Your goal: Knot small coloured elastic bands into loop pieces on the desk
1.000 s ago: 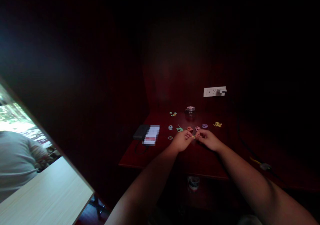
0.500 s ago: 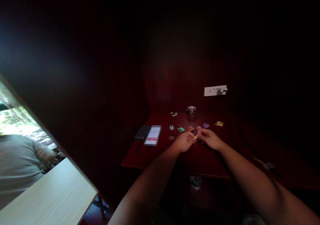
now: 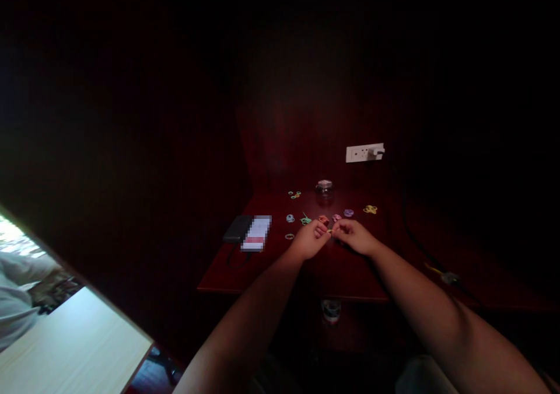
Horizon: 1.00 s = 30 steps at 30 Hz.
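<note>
My left hand (image 3: 312, 237) and my right hand (image 3: 355, 236) meet over the dark red desk (image 3: 271, 274), fingertips pinched. Between them is a small yellow rubber band (image 3: 330, 231), gripped from both sides. Just beyond the hands lies a row of rubber bands sorted by colour: a blue bunch (image 3: 290, 218), a green bunch (image 3: 305, 220), a red-orange bunch (image 3: 323, 219), a pink bunch (image 3: 336, 218), a purple bunch (image 3: 349, 213) and a yellow bunch (image 3: 370, 209). One loose band ring (image 3: 289, 236) rests left of my left hand.
A lidded clear jar (image 3: 324, 190) stands at the back, with several small bands (image 3: 294, 195) to its left. A phone (image 3: 257, 233) and a black case (image 3: 237, 229) lie at left. A wall socket (image 3: 365, 153) holds a plug. Another person's sleeve (image 3: 26, 268) shows beyond the partition.
The whole view has shifted, so the desk and hands appear further left. The yellow band stays between my fingertips, now looking thinner. The person at far left shows less.
</note>
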Available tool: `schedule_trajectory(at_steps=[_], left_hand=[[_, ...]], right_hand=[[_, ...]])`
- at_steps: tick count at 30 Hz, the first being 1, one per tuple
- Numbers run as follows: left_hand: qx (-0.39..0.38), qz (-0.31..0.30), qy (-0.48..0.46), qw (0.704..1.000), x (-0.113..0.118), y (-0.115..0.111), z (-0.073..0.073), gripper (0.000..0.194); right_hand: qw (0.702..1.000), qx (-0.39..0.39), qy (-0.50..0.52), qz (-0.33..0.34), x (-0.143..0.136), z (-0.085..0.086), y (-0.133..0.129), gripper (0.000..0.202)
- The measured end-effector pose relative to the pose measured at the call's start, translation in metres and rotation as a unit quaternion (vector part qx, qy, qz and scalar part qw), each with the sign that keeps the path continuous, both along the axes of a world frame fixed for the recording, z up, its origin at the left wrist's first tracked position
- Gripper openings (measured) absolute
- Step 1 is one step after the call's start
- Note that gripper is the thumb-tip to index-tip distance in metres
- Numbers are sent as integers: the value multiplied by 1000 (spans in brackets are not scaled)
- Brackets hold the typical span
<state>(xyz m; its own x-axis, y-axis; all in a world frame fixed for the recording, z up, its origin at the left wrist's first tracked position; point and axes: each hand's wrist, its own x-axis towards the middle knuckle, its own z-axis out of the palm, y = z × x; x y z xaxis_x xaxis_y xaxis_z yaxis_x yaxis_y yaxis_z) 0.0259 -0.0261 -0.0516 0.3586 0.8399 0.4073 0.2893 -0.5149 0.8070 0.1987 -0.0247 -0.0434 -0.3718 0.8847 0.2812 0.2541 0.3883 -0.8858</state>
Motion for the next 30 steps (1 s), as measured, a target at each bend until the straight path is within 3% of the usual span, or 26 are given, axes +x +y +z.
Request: schedule_trajectory(at_steps=[9,19,23,30], left_hand=[[5,5,14,1000,-2,-6,10,14],[-60,-97,-39,993,-5,5,0,24],[-106,-106,-90,985,-5,11,-4,27],[-164,-169,-82,968,-5,4,2,31]], right_hand=[[1000,5,-9,4,2,-1,0,34],[1000,13,17,7,2,-3,2,30],[1000,7,16,5,2,-1,0,30],[999,7,31,-11,0,1,-1,29]])
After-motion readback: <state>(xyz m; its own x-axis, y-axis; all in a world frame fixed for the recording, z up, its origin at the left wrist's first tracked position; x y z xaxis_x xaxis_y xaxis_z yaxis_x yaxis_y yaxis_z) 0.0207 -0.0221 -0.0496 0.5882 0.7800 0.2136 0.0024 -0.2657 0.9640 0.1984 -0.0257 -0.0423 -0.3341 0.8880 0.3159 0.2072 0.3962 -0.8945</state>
